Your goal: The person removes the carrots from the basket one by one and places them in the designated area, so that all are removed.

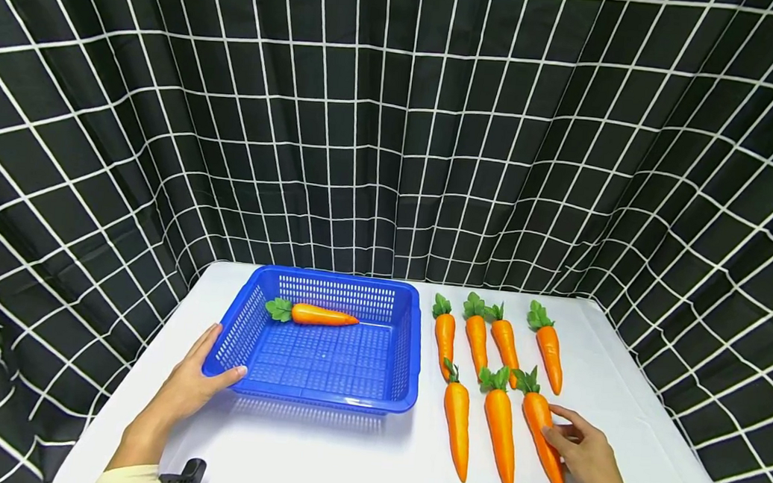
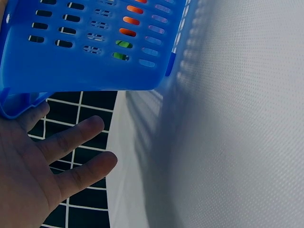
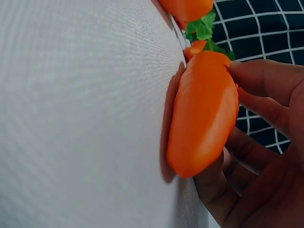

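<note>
A blue plastic basket (image 1: 321, 400) with slotted walls stands left of centre. Inside it lies one orange carrot (image 1: 321, 315) with green leaves, pointing right. My left hand (image 1: 184, 384) rests at the basket's near left corner, thumb by the rim and fingers along the outside; the left wrist view shows some fingers (image 2: 78, 175) straight and spread below the basket wall. At the right, my right hand (image 1: 583, 450) holds the nearest right-hand carrot (image 1: 541, 432) by its sides, between thumb and fingers. That carrot (image 3: 204, 114) lies at the table surface, its leaves pointing away.
Several more carrots lie in two rows right of the basket, including a near one (image 1: 499, 436), another near one (image 1: 456, 426) and a far right one (image 1: 550, 358). The white table (image 1: 317, 461) meets a black gridded curtain (image 1: 392, 159) at the back and sides.
</note>
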The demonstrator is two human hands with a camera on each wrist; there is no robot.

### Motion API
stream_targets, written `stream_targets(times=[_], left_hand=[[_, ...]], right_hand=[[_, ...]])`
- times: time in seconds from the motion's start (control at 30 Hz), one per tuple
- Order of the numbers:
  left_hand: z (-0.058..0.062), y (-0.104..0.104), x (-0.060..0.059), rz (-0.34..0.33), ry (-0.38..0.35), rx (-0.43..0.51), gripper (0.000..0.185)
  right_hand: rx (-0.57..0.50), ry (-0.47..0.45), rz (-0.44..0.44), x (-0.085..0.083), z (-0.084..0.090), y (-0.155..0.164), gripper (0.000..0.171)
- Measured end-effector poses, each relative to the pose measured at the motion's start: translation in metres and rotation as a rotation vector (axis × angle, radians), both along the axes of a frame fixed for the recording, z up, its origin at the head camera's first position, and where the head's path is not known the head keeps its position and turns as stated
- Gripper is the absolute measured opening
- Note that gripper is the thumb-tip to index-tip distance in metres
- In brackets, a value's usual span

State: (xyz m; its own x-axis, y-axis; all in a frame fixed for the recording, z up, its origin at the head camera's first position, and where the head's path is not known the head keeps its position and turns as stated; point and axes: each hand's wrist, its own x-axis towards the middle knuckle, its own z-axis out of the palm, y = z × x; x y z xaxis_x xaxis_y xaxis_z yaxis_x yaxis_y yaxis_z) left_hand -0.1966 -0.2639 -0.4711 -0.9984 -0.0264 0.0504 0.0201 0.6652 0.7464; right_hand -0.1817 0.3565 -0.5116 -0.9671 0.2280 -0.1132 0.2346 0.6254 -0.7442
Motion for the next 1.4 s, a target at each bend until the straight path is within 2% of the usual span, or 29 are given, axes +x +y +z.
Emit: stream_targets(times=[0.43,0.6,0.73,0.9,1.1,1.4], left_hand=[[0.001,0.000,0.002,0.002,-0.004,0.018,0.100],[-0.001,-0.002,0.000,0.001,0.001,0.021,0.100],[-0.001,-0.002,0.000,0.001,0.000,0.018,0.101],[-0.001,-0.002,0.001,0.003,0.005,0.010,0.101],[-0.002,-0.003,0.000,-0.001,0.005,0.011,0.101],[0.000,-0.001,0.000,-0.005,0.009,-0.001,0.101]], right_hand=[[0.005,-0.027,-0.013,0.000,0.006,-0.002,0.063],[-0.043,-0.033,-0.022,0.002,0.008,-0.002,0.065],[-0.069,-0.021,-0.020,0.003,0.011,0.001,0.061],[-0.041,0.017,-0.040,0.005,0.021,0.004,0.058],[0.006,0.162,-0.063,0.010,0.052,-0.002,0.057],[0.029,0.508,0.014,0.018,0.113,-0.021,0.042]])
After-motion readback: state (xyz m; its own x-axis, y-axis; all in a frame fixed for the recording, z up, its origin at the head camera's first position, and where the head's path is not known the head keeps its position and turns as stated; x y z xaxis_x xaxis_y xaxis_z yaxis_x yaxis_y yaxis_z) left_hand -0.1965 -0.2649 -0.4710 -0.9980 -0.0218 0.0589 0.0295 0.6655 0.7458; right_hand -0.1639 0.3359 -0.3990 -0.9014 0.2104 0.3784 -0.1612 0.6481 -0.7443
